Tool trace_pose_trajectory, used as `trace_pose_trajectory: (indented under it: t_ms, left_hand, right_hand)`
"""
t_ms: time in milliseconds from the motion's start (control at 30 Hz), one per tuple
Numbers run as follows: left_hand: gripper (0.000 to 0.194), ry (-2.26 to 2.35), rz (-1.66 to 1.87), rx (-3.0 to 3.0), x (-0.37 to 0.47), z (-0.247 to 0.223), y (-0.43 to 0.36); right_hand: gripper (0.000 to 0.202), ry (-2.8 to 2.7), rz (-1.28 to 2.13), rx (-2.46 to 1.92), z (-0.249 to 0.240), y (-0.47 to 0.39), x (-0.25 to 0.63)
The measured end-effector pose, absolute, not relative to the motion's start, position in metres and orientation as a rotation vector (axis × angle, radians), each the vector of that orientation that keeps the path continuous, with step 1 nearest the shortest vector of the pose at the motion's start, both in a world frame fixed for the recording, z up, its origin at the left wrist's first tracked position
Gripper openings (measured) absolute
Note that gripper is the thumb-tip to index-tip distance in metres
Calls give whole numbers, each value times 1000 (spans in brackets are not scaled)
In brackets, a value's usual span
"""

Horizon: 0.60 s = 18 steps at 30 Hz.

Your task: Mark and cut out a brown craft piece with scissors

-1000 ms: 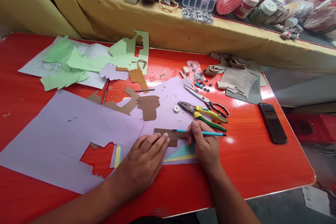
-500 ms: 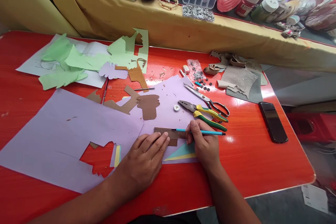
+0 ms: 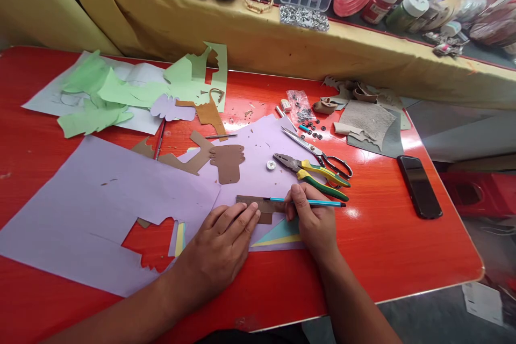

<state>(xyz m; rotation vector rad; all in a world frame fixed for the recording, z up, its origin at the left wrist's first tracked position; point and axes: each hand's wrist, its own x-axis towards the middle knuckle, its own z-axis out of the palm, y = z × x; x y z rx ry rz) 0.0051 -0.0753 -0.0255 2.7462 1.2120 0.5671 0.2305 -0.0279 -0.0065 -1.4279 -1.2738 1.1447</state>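
Low in the middle of the head view, my left hand (image 3: 226,247) lies flat, its fingertips pressing on a small brown leather-like piece (image 3: 264,219). A straight darker strip runs along the piece's upper edge; I cannot tell if it is separate. My right hand (image 3: 316,217) is closed around a thin light-blue pen (image 3: 278,200). The pen is held almost level, its dark tip over the piece, close to my left fingertips. Just above lies a brown cutout (image 3: 228,165) with a scalloped upper end. Purple paper (image 3: 258,145) is underneath.
Pliers (image 3: 314,172), scissors (image 3: 310,146) and a small metal disc (image 3: 271,165) lie beyond my right hand. Black snaps (image 3: 314,134), leather scraps (image 3: 366,121) and a phone (image 3: 419,187) are at right. Cut purple paper (image 3: 80,209) and green paper (image 3: 133,91) cover the left.
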Motion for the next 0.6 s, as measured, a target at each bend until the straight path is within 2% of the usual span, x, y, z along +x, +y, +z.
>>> trace_pose_trajectory:
  t_ms: [600]
  left_hand:
    - [45,1202,592,2746,6,-26,-74]
  right_hand:
    - [49,-1273,1150,-1427,-8,-27,231]
